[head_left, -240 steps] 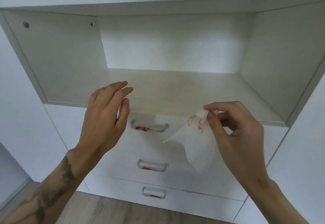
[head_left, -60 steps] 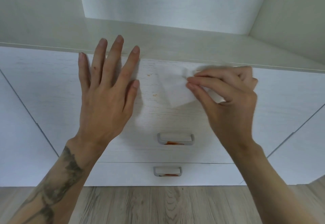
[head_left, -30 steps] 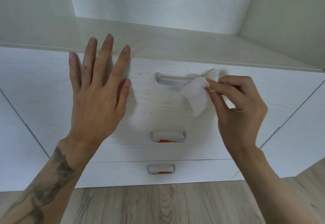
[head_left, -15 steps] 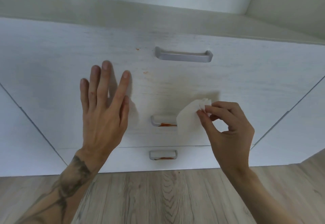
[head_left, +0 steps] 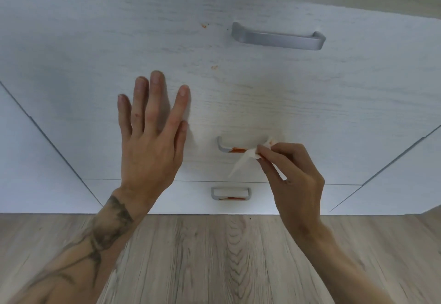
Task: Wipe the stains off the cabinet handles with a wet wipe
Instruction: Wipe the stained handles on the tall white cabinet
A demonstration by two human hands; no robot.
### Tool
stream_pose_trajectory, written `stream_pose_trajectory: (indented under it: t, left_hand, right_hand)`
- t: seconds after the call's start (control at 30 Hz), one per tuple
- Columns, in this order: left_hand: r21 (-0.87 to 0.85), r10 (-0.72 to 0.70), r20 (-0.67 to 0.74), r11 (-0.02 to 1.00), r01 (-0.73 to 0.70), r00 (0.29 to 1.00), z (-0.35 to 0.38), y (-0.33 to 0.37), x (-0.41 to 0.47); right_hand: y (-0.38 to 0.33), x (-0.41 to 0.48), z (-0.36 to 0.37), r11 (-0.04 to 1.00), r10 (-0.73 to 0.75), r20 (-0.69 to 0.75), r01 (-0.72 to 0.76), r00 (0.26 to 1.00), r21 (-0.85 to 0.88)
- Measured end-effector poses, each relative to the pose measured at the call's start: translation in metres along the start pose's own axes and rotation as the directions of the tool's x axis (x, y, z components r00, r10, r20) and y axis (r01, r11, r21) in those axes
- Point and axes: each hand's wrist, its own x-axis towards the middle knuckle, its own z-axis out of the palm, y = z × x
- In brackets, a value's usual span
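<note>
Brushed grey metal, smeared red: the middle handle [head_left: 222,146] of a white wood-grain cabinet, with a person's right hand [head_left: 294,179] at its right end, thumb and fingers closed in a tight pinch on a bunched wet wipe [head_left: 245,159]. The wipe's crumpled head, tinged orange, sits against that end of the handle, and a thin white tail hangs down and to the left below the bar. The red stain [head_left: 236,149] lies just left of the pinch, along the handle's underside. Since the bar's long axis runs level, the stroke ahead looks to be a leftward drag along it. The right hand is the nearer of the two.

Left of the middle handle, the left hand [head_left: 152,136] lies flat on the drawer front [head_left: 346,113], fingers straight and spread, holding nothing, probably bracing the drawer. Above the middle handle, the longer top handle [head_left: 278,39] shows no red. Below it, the bottom handle [head_left: 230,194] carries a red streak like the one above. Two small orange specks [head_left: 214,67] mark the drawer front above and left of the middle handle. Pale wood-look flooring [head_left: 214,256] runs beneath.
</note>
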Motion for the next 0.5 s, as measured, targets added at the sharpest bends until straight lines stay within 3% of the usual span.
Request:
stream_pose_trajectory:
  t: [0.2, 0.5]
  left_hand:
    - [0.026, -0.006, -0.002, 1.0, 0.006, 1.0, 0.001, 0.0, 0.0]
    - [0.038, -0.014, 0.001, 0.999, 0.014, 1.0, 0.002, 0.0, 0.0]
  right_hand:
    - [-0.012, 0.001, 0.016, 0.999, -0.035, -0.055, 0.037, 0.998, 0.019]
    - [-0.022, 0.003, 0.032, 0.995, -0.072, -0.004, 0.072, 0.997, 0.07]
